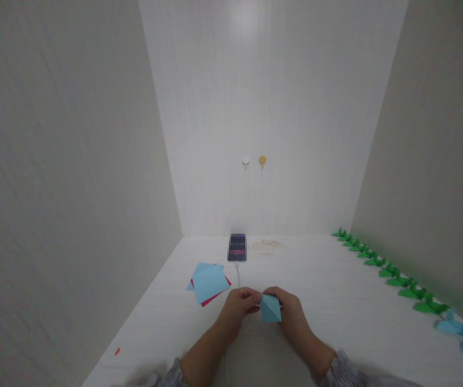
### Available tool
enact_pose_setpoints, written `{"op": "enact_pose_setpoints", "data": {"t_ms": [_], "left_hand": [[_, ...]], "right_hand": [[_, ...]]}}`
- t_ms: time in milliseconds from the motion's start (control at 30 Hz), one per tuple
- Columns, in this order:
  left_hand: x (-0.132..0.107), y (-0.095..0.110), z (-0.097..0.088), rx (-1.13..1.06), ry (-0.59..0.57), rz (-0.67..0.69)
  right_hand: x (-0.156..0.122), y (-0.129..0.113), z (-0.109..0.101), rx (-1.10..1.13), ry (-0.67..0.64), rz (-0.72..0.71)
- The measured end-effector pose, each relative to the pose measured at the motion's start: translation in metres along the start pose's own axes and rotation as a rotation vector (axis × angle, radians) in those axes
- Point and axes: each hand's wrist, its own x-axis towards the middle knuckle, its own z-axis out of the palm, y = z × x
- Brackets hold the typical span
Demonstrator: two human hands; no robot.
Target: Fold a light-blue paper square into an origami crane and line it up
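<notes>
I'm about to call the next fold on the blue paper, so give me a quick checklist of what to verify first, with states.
1. Both hands on the folded blue paper: ok, left hand and right hand pinch it from either side.
2. Grip firmness: cannot tell.
3. Crease sharpness: cannot tell, too small.
4. Spare sheets within reach: ok, stacked just beyond the left hand.
5. Phone and its cable apart from the hands: ok.
6. Finished green pieces lined along the right wall: ok.
</notes>
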Motion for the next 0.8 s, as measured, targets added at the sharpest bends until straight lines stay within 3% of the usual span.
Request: {"op": "enact_pose_setpoints", "data": {"t_ms": [167, 333, 533, 667, 800], "left_hand": [[0.0, 0.0, -0.001, -0.038, -0.009, 0.017], [0.0, 0.004, -0.001, -0.047, -0.019, 0.048], [-0.001, 0.012, -0.004, 0.19, 0.065, 0.141], [0.0, 0.008, -0.006, 0.427, 0.108, 0.291], [0.0, 0.003, -0.006, 0.515, 0.097, 0.351]], "right_hand": [[0.001, -0.004, 0.0, 0.149, 0.008, 0.068], [0.002, 0.0, 0.0, 0.37, 0.024, 0.242], [0.006, -0.002, -0.01, 0.557, 0.053, 0.265], [0.009, -0.002, -0.005, 0.486, -0.07, 0.278], [0.01, 0.005, 0.003, 0.366, -0.131, 0.285]]}}
